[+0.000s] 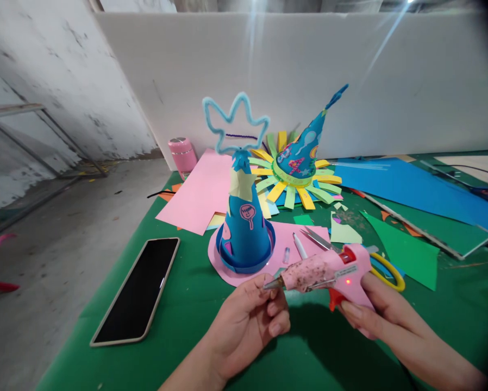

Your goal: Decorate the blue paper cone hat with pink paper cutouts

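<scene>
My right hand (386,309) grips a pink hot glue gun (325,274) by its handle, its small red light lit and its nozzle pointing left. Right at the nozzle tip is my left hand (252,323), fingers curled and pinched; what they hold, if anything, is too small to make out. Just behind the hands stands a blue paper cone hat (250,233) with a light-blue pipe-cleaner shape (241,100) on top and a blue paper ring around its base. It rests on pink paper (219,271) beside a marker (300,247) and yellow-handled scissors (386,270).
A second cone hat (299,157) with yellow and green paper strips lies tilted behind. A phone (138,293) lies at left on the green table (179,320). A pink container (182,155), blue sheets (411,190) and paper scraps surround the work. A white panel (309,65) borders the back.
</scene>
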{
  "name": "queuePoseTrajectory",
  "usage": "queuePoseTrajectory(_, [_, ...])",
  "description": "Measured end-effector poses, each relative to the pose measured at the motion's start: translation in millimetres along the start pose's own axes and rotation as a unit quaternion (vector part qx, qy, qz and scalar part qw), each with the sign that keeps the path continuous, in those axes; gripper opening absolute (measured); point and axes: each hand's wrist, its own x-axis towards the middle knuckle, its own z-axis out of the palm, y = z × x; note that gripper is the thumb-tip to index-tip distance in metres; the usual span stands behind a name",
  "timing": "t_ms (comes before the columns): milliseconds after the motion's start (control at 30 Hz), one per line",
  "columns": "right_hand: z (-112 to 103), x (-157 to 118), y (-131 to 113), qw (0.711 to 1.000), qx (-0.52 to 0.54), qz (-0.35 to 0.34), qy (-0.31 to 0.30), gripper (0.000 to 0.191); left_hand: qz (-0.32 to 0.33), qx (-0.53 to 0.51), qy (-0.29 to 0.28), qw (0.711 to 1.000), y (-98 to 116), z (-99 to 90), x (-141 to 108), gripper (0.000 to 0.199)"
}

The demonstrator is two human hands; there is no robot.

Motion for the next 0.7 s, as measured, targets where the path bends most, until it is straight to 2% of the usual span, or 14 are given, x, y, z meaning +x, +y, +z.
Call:
queuePoseTrajectory(233, [-1.6,-0.6,1.4,1.0,0.011,0.004,0.005,0.02,0.008,-0.003,-0.007,1.0,0.8,-1.0,0.1,0.011])
queuePoseTrajectory(367, [-4.1,-1.7,2.8,0.999,0.033,0.017,0.002,0.013,0.013,-0.006,-0.017,1.0,1.2,-1.3,1.0,0.01])
queuePoseTrajectory(700, [-7.6,-1.1,-0.7,0.998,0.046,0.027,0.019,0.016,0.013,0.045,-0.015,0.999,0.4,0.2,-0.2,0.016])
